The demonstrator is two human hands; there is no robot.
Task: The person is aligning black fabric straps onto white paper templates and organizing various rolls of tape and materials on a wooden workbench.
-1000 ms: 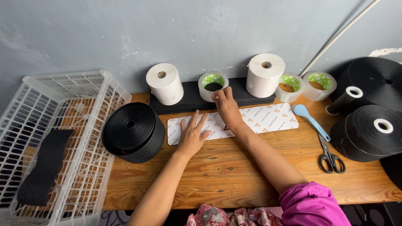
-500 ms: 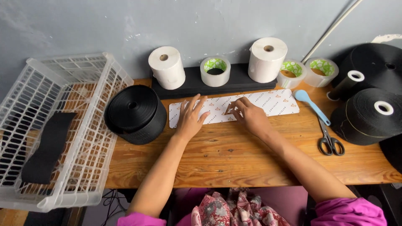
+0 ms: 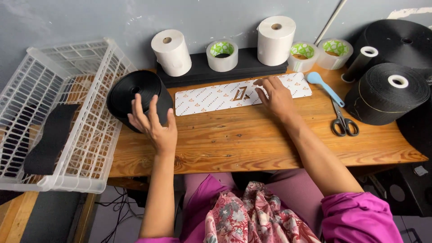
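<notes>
Two bare hands work over the wooden bench (image 3: 252, 144). The left hand (image 3: 153, 121) hovers with fingers spread wide, holding nothing, just at the near face of the black webbing roll (image 3: 135, 96), which lies at about 11 o'clock from its palm; whether the fingertips touch the roll I cannot tell. The roll stands on its side beside the white wire basket (image 3: 67, 117). The right hand (image 3: 276, 96) rests flat, fingers loosely apart and gripping nothing, on the right part of the white patterned card strip (image 3: 216, 96). The strip's long axis runs from 9 to 3 o'clock, along the back of the bench. The left hand is clearly nearer the roll; the right is nearer the strip.
</notes>
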